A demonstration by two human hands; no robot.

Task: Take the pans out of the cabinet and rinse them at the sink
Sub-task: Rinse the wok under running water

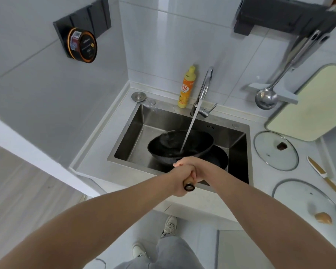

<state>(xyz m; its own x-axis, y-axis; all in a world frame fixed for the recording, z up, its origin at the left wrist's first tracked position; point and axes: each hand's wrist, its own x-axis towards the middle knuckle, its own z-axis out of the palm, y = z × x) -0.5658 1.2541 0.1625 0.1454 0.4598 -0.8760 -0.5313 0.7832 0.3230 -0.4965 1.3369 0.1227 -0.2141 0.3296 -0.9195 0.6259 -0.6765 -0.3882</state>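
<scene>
A black wok-like pan [175, 144] hangs tilted over the steel sink [239, 131]. Water runs from the tap [205, 90] straight into it. Its wooden handle [188, 184] points toward me. My left hand [179, 181] is wrapped around the handle near its end. My right hand [196, 167] grips the same handle just ahead, close to the pan's rim. A second dark pan [219, 158] lies in the sink beneath the first, mostly hidden by it and my hands.
A yellow dish soap bottle [186, 88] stands left of the tap. Two glass lids [275, 150] [301, 193] lie on the counter right of the sink, with a knife [324, 175]. A ladle [268, 94] and cutting board [310, 107] are at the back right.
</scene>
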